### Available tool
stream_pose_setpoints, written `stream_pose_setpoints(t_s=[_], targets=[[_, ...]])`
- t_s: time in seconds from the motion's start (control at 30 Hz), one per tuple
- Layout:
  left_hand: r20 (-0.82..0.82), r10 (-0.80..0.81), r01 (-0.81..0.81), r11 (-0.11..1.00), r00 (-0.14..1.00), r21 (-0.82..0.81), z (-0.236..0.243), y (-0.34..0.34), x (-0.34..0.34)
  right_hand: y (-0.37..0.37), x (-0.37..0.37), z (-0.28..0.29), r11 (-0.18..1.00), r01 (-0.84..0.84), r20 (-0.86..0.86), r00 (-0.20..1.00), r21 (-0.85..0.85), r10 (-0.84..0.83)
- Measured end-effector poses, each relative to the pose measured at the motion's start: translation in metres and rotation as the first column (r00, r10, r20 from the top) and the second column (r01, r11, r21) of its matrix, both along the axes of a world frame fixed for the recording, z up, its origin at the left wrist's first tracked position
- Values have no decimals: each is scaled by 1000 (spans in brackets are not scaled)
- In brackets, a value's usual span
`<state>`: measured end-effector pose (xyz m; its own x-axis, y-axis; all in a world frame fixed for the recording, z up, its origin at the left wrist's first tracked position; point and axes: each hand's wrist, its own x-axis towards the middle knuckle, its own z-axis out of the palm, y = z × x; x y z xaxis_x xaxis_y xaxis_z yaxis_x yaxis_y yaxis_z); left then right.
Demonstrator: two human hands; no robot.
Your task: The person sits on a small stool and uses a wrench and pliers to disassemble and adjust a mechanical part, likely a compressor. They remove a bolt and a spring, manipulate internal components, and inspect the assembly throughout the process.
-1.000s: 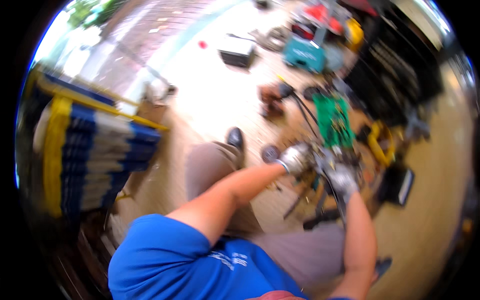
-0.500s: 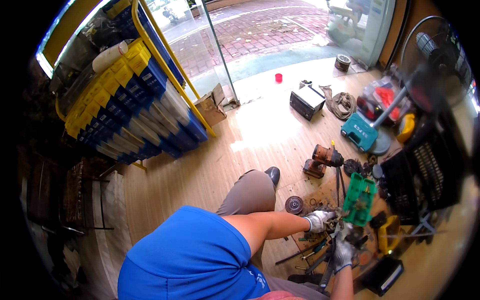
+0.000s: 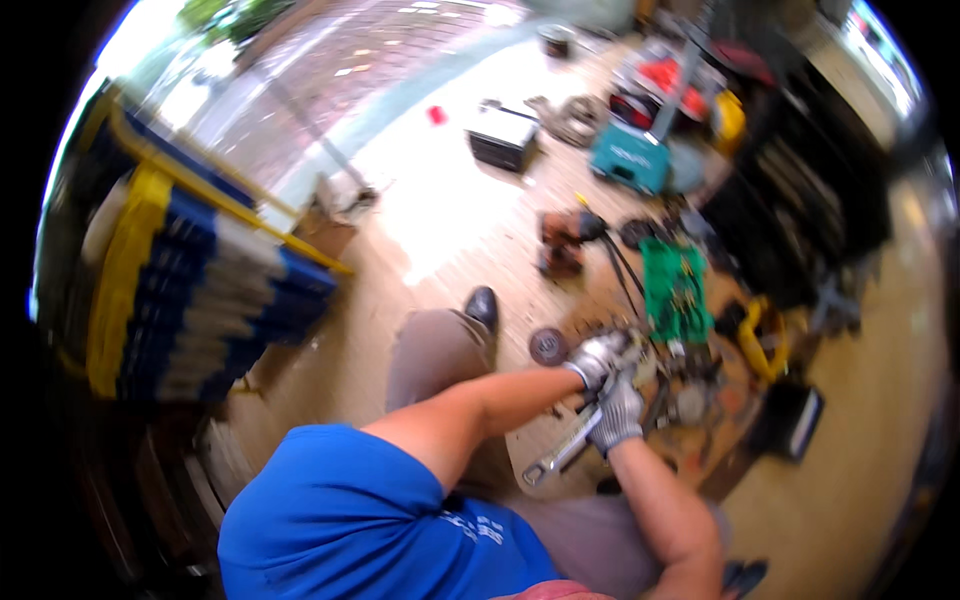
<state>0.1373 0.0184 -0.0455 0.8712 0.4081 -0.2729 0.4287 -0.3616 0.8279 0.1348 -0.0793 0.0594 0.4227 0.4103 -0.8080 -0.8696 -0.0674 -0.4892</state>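
Note:
My left hand (image 3: 598,360), in a white knitted glove, is closed around a greyish metal piece too blurred to name. Just beside and below it, my gloved right hand (image 3: 617,412) grips a silver wrench (image 3: 565,447). The wrench's handle, with a hole at its end, points down and left; its head lies by my left hand, partly hidden by the gloves. Close above both hands lies an open green plastic case (image 3: 675,290) with small metal pieces inside. A round dark disc (image 3: 548,346) sits left of my left hand.
A worn orange-and-black cordless power tool (image 3: 568,240) stands beyond my hands. Farther off are a teal tool case (image 3: 630,158), a black-and-white box (image 3: 503,135) and coiled rope-like material (image 3: 578,122). A yellow ring-shaped object (image 3: 763,340) and black box (image 3: 787,420) lie right. Shelving (image 3: 190,290) stands left.
The view has swung, shifting the scene left and upward. My right hand has moved up close to my left, and the silver wrench now shows clearly in it.

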Motion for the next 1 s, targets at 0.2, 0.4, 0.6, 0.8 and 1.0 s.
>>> stream_pose_setpoints(t_s=[0.2, 0.4, 0.6, 0.8, 1.0], targets=[[269, -16, -48, 972, 963, 231, -31, 14, -28, -21, 4, 49, 989, -145, 200, 970, 8, 141], [104, -53, 42, 994, 993, 100, 16, -1, -13, -86, 84, 62, 770, -341, 543, 557, -540, 628], [172, -10, -4, 997, 985, 78, 15, -1, -18, -92, 114, 84, 465, -503, 411, 221, -729, 884], [134, -14, 9, 999, 991, 33, 20, 0, -17, -73, 102, 76, 553, -676, 314, 456, -487, 833], [17, -31, 31, 999, 999, -8, 41, 1, -16, -63, 108, 87, 552, -702, 258, 490, -450, 833]])
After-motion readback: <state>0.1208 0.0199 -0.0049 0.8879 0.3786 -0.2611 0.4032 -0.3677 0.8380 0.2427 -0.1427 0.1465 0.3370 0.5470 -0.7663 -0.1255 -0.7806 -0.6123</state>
